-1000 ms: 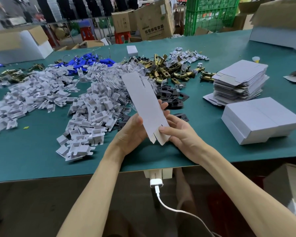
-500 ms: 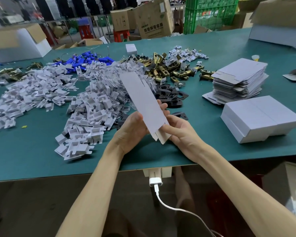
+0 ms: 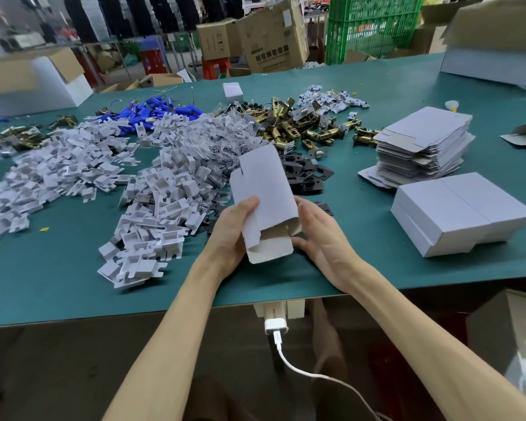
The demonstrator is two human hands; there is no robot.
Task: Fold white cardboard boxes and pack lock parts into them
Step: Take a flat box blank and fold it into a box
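White cardboard box [image 3: 264,189] is clamped between both hands. The left hand [image 3: 228,235] curls round its left wall and the right hand [image 3: 322,238] pinches its right edge. The long axis points away from the person. The open end and flap [image 3: 271,253] face the wrists, over the table [image 3: 58,268] near edge.

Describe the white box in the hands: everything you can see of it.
The box is thin white cardboard, brown-grey inside, opened into a rectangular sleeve. It is held above the green table, far end raised. The near end is open, its rounded flap hanging down. A short slit marks its far left edge. The left hand grips its left side, thumb on top; the right hand holds its right side near the opening.
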